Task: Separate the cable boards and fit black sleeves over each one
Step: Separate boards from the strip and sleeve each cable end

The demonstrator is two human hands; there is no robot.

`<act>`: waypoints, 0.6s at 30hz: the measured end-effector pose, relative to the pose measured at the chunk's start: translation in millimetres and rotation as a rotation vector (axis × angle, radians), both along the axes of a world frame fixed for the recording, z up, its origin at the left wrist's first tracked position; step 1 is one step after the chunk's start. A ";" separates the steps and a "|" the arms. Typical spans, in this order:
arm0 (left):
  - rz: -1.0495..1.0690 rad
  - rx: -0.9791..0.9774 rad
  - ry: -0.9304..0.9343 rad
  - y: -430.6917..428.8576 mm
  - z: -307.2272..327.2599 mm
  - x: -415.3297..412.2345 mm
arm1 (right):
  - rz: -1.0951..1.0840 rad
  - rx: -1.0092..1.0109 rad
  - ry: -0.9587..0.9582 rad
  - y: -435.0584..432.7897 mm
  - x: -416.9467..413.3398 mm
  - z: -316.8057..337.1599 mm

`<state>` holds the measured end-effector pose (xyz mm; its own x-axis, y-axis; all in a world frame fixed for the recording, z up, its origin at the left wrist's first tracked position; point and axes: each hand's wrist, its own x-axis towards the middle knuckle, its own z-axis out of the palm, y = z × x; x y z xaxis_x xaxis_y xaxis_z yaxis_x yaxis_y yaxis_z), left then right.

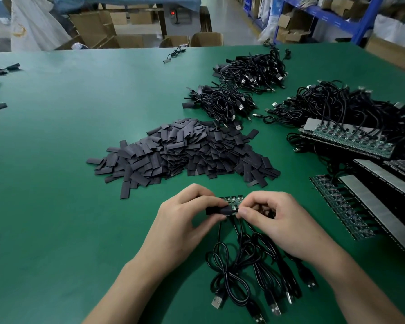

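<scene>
Near the table's front edge, the left hand pinches a black sleeve against a small green board strip. The right hand pinches the strip's right end, its fingers hiding most of it. Loose sleeves are piled beyond.

My fingers cover most of the small boards, and the picture's right edge cuts off the board strips.

Green table; cardboard boxes beyond; blue shelving at right.
</scene>
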<state>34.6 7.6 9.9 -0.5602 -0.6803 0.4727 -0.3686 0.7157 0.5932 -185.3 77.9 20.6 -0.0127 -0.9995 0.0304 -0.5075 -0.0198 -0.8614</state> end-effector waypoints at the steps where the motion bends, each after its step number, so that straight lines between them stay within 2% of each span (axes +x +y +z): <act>1: 0.004 -0.002 0.005 -0.1 0.1 -0.2 | -0.003 -0.002 -0.012 -0.3 -0.1 -0.5; 18: -0.014 -0.077 0.056 1.3 -1.7 -2.5 | -0.045 0.018 -0.092 -0.7 3.6 -0.5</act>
